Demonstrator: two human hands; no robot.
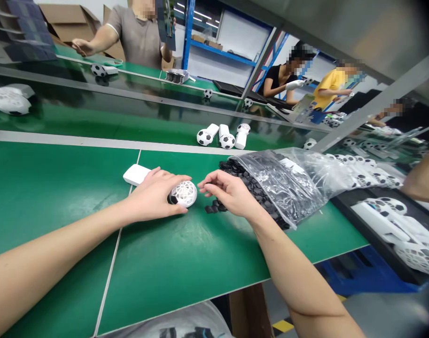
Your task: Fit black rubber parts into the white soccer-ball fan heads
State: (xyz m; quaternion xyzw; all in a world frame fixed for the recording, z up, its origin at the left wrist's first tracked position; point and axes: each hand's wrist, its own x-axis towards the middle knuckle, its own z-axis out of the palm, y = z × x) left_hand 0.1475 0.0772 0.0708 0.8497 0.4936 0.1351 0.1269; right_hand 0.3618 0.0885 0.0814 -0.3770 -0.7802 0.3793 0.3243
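My left hand (154, 195) is wrapped round a white openwork soccer ball (185, 193) on a white rectangular body (136, 174), which lies on the green table. A black patch fills one of the ball's openings near my thumb; the other openings facing me look white. Just to the right, my right hand (226, 190) hovers with thumb and fingertips pinched together. Whatever lies between those fingertips is too small to make out. Beneath and beside this hand, loose black pieces (214, 206) spill from a clear plastic bag (281, 183).
Several soccer-ball units (227, 141) sit on the green conveyor (147, 119) beyond the table. On the right, a black tray (355, 225) carries white openwork parts (417, 256). Co-workers sit across the line, one in a grey-brown shirt (138, 40). A slanted metal post (376, 103) crosses the upper right.
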